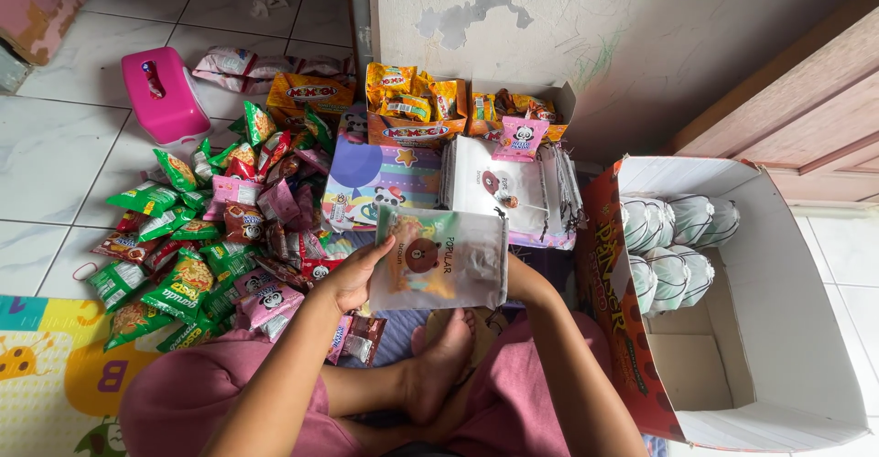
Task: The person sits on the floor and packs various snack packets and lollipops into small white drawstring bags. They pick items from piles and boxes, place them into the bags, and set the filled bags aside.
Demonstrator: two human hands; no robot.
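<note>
Glossy pink plastic makes the tissue box (166,96) at the far left, a rounded block that stands on the white floor tiles (55,159). Just right of it spreads a heap of small snack packets (206,246), crinkled foil in green, red and pink, lying one over another beside a soft foam play mat (55,365) with a yellow letter shape. Behind the heap, against the peeling wall, stand open orange cardboard boxes (403,109) full of more packets.

In the middle the person sits cross-legged in pink cloth, bare feet together. The left hand (352,274) comes up from below with the forearm raised; its thumb lies on the front of a translucent drawstring pouch (439,257) and its fingers go behind it, so it grips the left edge firmly. The pouch is flat and nearly square, frosted plastic with a brown bear picture, and a snack shows through it. It is held up above the feet, in front of a stack of similar white pouches (504,187) on a colourful flat box (375,178). The right forearm bends toward the pouch from the right, but the right hand is hidden behind it, so I cannot tell its grip.

At the right stands a large open carton (778,310), white inside, with tied translucent bags (673,246) piled in it.
</note>
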